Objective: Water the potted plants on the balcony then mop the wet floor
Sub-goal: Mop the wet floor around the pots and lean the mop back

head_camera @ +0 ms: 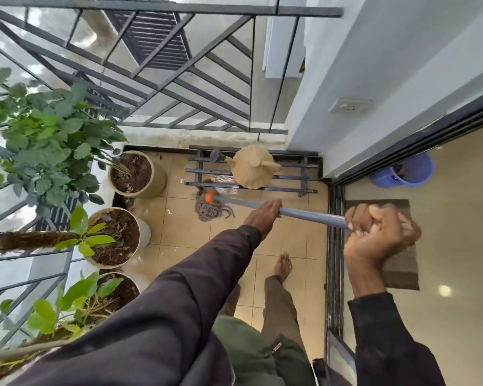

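Floor (299, 238): tiles are glistening wet beside the pots
Potted plants (115, 235): standing along the left railing, clear of mopping
Mop (211, 204): head is lying on tiles beside the rack (290, 178)
Watering can (253, 167): sitting parked on the rack
Right hand (382, 232): clenching the handle's top, likely driving
Left hand (262, 215): wrapping the handle midway, likely steering

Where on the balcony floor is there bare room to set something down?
Bare tiles lie between the middle pot and the foot, and between the mop and the door track. Crowded: the left edge with three pots, and the far end, where the rack carries the watering can.
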The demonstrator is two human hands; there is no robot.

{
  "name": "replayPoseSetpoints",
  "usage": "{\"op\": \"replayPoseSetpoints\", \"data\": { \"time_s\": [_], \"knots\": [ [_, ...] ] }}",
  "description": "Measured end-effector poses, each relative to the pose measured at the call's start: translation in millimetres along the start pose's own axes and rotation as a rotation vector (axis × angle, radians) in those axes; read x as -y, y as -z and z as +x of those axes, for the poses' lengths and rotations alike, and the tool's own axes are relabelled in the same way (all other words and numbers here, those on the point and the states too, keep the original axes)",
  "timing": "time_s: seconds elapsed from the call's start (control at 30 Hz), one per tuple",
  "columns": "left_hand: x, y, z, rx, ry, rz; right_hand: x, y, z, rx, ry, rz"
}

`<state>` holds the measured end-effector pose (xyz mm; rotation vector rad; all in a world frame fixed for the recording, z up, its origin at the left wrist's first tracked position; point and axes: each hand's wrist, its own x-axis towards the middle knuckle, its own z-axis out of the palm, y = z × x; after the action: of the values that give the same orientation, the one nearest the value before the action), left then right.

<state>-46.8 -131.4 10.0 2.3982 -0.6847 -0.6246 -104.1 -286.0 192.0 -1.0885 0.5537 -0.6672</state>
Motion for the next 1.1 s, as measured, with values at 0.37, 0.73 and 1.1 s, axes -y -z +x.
{"op": "replayPoseSetpoints", "data": {
  "time_s": [0.37, 0.73, 1.1],
  "knots": [
    [43.1, -11.8, -103.1, -0.053, 0.226, -0.019, -16.4, -36.1, -46.2, 0.350, -0.074, -0.025],
    [121.9, 72.0, -87.1, -0.251, 0.212, 0.058, -32.2, -109.1, -114.8, 0.484, 0.056, -0.063],
    [136.3, 81.6, -109.2, -0.271, 0.419, -0.098, -43.7, -160.5, -114.5, 0.473, -0.047, -0.209]
  ]
}}
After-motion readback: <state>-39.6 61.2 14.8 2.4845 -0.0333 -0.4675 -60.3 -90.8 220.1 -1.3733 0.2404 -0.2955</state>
